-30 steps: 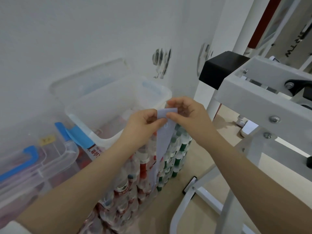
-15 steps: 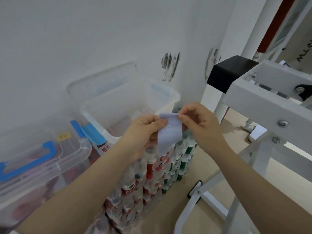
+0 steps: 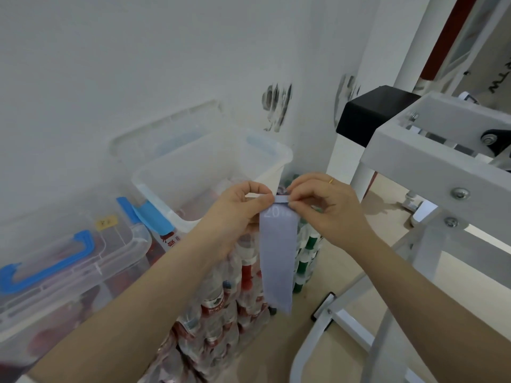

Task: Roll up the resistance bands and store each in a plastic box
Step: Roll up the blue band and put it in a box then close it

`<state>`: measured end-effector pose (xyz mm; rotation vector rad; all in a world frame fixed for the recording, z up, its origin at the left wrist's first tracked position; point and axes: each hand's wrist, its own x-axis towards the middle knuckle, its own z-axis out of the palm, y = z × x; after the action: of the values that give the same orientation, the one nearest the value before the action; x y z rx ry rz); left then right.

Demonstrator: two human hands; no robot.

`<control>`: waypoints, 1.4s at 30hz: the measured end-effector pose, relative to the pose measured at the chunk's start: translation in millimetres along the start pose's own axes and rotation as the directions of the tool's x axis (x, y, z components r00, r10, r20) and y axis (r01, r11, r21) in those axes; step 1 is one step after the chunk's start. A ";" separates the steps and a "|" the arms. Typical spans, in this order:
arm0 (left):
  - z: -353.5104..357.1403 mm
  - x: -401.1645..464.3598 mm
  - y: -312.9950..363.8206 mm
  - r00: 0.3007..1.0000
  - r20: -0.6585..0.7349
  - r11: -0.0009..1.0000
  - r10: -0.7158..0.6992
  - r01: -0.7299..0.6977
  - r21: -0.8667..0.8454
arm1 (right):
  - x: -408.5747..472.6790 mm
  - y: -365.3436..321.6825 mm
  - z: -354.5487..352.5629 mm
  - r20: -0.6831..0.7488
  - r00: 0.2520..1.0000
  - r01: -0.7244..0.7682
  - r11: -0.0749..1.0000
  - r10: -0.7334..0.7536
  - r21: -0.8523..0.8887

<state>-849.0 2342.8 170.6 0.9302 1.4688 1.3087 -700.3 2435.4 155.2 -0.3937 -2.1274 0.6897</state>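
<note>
Lilac resistance band [image 3: 276, 255] pinched at its folded top edge
Left hand [image 3: 237, 214] and right hand [image 3: 329, 208] each grip it by thumb and fingertips; it hangs beside an open plastic box [image 3: 279, 157]

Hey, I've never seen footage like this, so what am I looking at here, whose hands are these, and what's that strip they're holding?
There is no machine here: a person wears a camera on the head, so you look down at their own arms. The left hand and right hand pinch the top edge of a pale purple resistance band, which hangs down between them. Behind the hands, an open clear plastic box sits on packs of bottled drinks, by a white wall. A closed box with a blue handle stands to the left. On the right is a white metal frame, apparently gym equipment.
</note>
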 end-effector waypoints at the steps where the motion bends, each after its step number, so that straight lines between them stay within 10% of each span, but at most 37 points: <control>1: 1.2 0.1 1.0 1.000 -0.011 0.999 0.026 -0.026 0.025 | -0.3 -1.2 1.2 0.002 0.997 -0.080 0.994 0.080 0.070; 9: 6.8 -1.6 11.5 0.959 -0.081 0.915 0.270 -0.229 0.332 | 8.5 -13.2 9.2 -0.014 0.928 -0.363 0.913 0.372 0.185; 18: 12.4 0.5 19.5 0.962 -0.089 0.939 0.259 -0.229 0.258 | 16.4 -19.5 -2.1 0.020 0.960 -0.276 0.960 0.278 -0.047; 33: 10.6 2.1 16.7 0.980 -0.015 0.964 0.197 -0.191 0.184 | 14.9 -20.9 -6.1 0.026 0.891 -0.447 0.862 0.454 0.239; 42: 9.5 4.7 16.7 0.952 -0.041 0.923 0.302 -0.282 0.261 | 13.7 -24.0 -6.1 0.035 0.883 -0.470 0.879 0.469 0.084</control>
<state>-842.0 2352.4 186.4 1.3190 1.6321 1.4050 -704.4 2425.1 181.3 -0.8761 -2.0156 1.0607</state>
